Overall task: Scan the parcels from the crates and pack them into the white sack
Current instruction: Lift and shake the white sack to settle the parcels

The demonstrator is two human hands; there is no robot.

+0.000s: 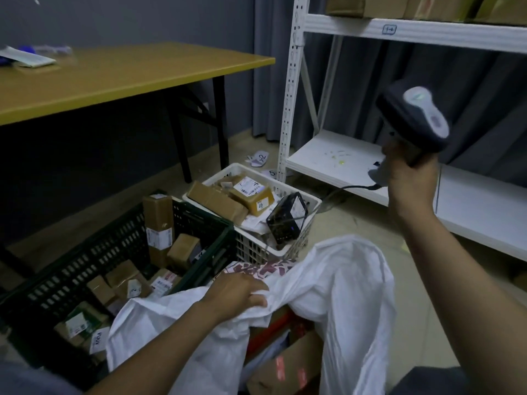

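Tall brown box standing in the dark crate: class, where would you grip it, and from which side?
Probably best to grip the tall box by its upper end, coming from above. It stands on end by the crate's far wall, its top free near the rim, while smaller parcels crowd its base.

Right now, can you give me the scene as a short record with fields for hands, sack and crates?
left hand: grips sack rim
right hand: holds scanner, raised
sack: open, box inside with red scan light
dark crate: parcels inside, left of sack
white crate: parcels inside, beyond dark crate
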